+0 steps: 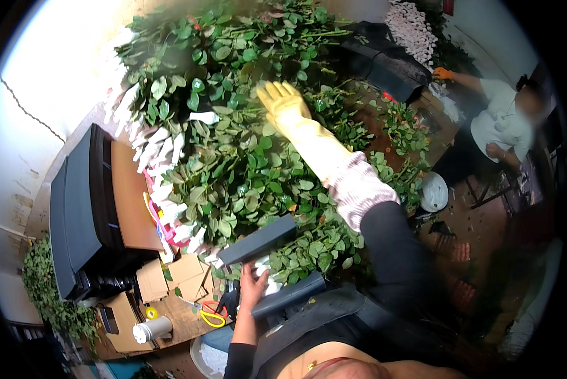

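Observation:
My right hand [282, 103], in a long yellow rubber glove with a striped cuff [362, 186], stretches out over a large heap of leafy rose stems [252, 161]. Its fingers are spread and hold nothing. Close to my body, my bare left hand [252, 289] lies between two dark grey panels [261, 239] of a trough-like holder. The fingers and thumb look apart, beside white-sleeved flower heads [273, 283]; their tips are partly hidden. More white-sleeved heads [149, 148] line the left side of the heap. One loose white sleeve [204, 117] rests on the leaves.
Left stands a dark box-like unit [78, 211] with a brown panel. Cardboard pieces [185, 275], yellow-and-orange-handled scissors [214, 314], a white cup [152, 330] and a phone [109, 319] are on the wooden table. At right, a co-worker [495, 126] in an orange glove stands near a white bucket [434, 192].

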A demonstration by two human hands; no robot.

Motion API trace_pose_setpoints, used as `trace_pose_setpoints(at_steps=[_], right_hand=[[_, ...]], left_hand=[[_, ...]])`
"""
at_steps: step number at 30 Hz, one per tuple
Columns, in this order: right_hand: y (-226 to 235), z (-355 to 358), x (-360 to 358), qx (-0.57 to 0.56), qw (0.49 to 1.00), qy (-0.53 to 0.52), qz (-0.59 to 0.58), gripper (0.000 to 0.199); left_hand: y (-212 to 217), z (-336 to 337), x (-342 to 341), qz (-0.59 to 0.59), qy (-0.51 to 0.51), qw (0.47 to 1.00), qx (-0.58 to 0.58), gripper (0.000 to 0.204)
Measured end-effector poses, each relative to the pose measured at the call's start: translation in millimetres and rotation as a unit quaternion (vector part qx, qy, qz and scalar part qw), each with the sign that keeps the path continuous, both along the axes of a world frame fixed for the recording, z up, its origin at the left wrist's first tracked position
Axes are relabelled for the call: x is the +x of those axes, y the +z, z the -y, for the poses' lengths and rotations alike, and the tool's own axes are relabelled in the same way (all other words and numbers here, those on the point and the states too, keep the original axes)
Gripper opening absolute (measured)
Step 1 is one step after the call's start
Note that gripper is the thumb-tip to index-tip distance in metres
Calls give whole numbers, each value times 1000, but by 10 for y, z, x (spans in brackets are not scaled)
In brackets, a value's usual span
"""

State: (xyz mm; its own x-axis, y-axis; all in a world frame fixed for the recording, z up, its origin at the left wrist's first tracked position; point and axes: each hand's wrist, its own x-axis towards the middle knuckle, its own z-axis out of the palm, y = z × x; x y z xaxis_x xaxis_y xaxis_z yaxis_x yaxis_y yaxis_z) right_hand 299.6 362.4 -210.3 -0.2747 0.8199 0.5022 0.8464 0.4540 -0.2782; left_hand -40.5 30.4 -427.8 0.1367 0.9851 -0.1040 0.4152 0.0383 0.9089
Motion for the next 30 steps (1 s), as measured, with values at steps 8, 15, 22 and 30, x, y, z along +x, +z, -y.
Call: trace_pose_setpoints(at_steps=[8,15,22,30], right_hand=[[426,927,-36,41,995,-42,86,23],[-787,1756,-450,-419,870,129,225,24],[-115,1444,-411,-331,935,87,97,41],[7,519,-1098,-40,991,1,125,27]], left_hand=[[-67,8,-13,-8,-2,1000,-6,54],[71,20,16,8,3,999,-35,53],[109,19,26,-14,1,999,-33,53],[23,2,16,1,9,1000,-27,55]])
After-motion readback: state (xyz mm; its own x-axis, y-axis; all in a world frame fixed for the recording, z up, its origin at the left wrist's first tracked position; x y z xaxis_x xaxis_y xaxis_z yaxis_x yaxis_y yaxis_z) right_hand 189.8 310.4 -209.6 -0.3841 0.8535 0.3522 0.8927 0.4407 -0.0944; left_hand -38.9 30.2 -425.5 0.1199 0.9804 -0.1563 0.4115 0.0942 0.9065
